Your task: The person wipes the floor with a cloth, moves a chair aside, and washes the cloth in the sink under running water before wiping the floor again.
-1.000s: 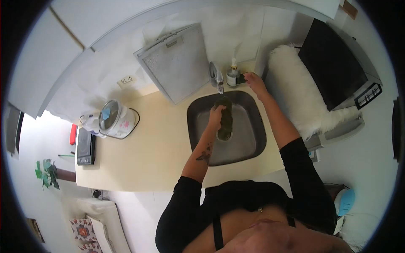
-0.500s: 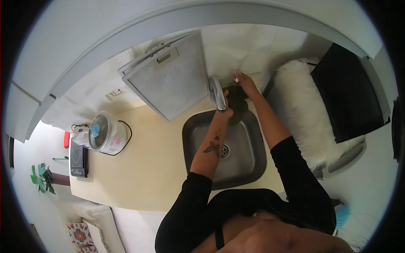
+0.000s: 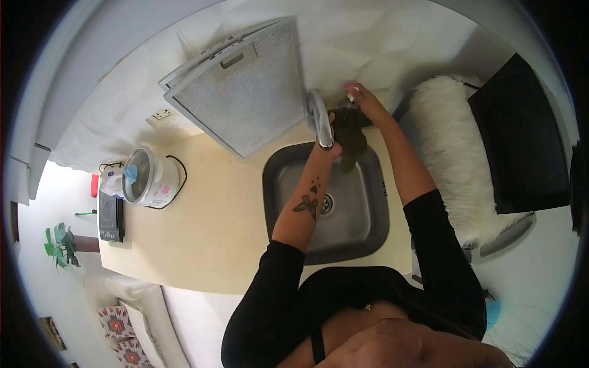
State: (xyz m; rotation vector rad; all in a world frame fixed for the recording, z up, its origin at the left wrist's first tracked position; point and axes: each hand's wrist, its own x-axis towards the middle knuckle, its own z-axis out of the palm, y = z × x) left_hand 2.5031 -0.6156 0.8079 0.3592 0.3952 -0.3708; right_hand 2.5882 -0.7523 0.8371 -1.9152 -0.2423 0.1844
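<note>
Behind the sink (image 3: 362,230), my left hand (image 3: 335,147) is partly hidden by the grey faucet (image 3: 320,119). It grips a dark green cloth (image 3: 353,138) that hangs over the sink's back edge. My right hand (image 3: 367,103) is farther back and to the right, above the cloth near the wall. Its fingers are closed together around something too small to make out.
Two grey mesh filter panels (image 3: 242,92) lean on the wall left of the faucet. A white pot (image 3: 153,178) with a cord and a black hotplate (image 3: 110,218) stand on the left counter (image 3: 202,233). White fur (image 3: 442,135) and a black panel (image 3: 521,141) are at right.
The view has shifted, so the sink and panels sit higher in it. The green cloth hangs a little differently beside my left hand. Both hands stay behind the sink.
</note>
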